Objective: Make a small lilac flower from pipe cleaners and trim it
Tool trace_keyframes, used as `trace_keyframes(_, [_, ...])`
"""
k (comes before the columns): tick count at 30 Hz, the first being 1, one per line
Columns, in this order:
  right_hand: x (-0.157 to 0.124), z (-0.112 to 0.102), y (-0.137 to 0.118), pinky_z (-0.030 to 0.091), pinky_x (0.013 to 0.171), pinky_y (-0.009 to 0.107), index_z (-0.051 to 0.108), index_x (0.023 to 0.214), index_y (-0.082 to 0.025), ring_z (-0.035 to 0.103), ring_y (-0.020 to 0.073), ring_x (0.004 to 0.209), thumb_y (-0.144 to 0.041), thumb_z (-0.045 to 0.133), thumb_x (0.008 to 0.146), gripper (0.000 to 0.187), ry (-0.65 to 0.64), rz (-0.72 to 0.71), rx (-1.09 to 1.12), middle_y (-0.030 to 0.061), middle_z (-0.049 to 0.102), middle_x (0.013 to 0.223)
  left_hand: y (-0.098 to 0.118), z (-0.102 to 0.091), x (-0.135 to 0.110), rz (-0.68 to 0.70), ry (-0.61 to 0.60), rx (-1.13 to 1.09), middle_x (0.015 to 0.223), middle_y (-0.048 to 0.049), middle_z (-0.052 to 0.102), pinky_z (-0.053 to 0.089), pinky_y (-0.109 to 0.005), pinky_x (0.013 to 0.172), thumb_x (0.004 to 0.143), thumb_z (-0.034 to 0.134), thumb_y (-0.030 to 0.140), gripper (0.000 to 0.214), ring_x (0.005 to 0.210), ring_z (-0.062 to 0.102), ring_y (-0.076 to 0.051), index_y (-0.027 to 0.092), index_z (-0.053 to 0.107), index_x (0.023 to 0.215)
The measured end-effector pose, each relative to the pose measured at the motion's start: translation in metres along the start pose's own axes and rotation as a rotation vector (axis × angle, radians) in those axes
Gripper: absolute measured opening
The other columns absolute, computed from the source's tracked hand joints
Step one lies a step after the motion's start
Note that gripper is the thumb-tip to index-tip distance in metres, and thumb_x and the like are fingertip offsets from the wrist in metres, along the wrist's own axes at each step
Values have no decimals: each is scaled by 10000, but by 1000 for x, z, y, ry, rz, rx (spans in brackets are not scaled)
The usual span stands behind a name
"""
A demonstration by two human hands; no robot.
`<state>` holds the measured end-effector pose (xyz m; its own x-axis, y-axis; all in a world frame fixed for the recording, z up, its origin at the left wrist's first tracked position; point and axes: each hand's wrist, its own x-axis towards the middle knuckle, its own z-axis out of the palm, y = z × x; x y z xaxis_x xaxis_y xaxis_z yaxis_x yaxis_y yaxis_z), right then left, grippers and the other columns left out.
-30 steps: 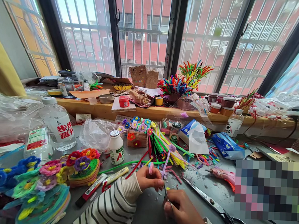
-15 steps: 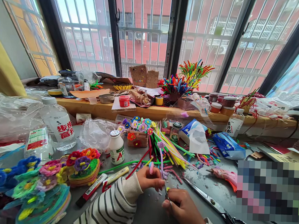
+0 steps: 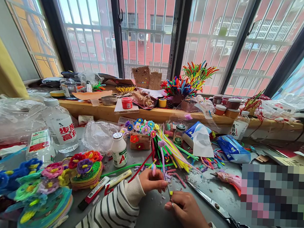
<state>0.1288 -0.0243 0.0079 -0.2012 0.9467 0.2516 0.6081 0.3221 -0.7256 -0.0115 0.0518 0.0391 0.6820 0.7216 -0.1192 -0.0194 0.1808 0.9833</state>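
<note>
- The left hand (image 3: 151,182) pinched a purple stem (image 3: 163,161) between thumb and finger; the stem stood up from the fingers with a purple flower (image 3: 161,143) on top; if the pinch got too loose, the stem could turn or slip down
- The right hand (image 3: 184,207) had its fingers pressed around a thin metal tool (image 3: 170,196); its tip was very near the left fingertips, so a small slip could poke them; I could not tell if it touched the stem
- The stem looked thin and soft; a hard push could bend it and make the flower flop
- The big scissors (image 3: 216,207) lay just beside the right hand; a quick move sideways could bump them
</note>
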Motion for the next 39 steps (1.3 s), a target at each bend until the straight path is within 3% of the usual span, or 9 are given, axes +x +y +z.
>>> trace_keyframes(11, [-1,2,2,243,428,227,251,406,-181,351,92,420,-528,393,723,490,16,31,-65,-39,344,429,-3,-4,5,34,39,95,411,39,523,370,-180,410,503,654,381,321,379,473,-52,116,475,472])
trace_keyframes(18, [0,0,-3,236,424,227,254,412,-182,334,93,428,-613,321,702,524,-6,30,-20,-37,332,435,3,-4,0,111,11,97,450,26,521,374,-194,436,550,640,344,289,415,475,-61,114,479,480])
trace_keyframes(26, [-3,-3,-14,311,473,221,394,419,-165,418,111,473,-687,115,681,647,-97,0,44,5,448,458,1,-3,1,114,-33,72,450,14,530,369,-198,427,542,644,349,290,413,481,-70,114,487,477])
trace_keyframes(39, [-2,-4,-13,277,449,228,327,399,-175,379,105,442,-712,173,651,612,-84,59,61,-22,361,421,0,-4,0,75,-55,87,448,22,537,378,-189,424,554,641,329,273,409,477,-63,117,487,477])
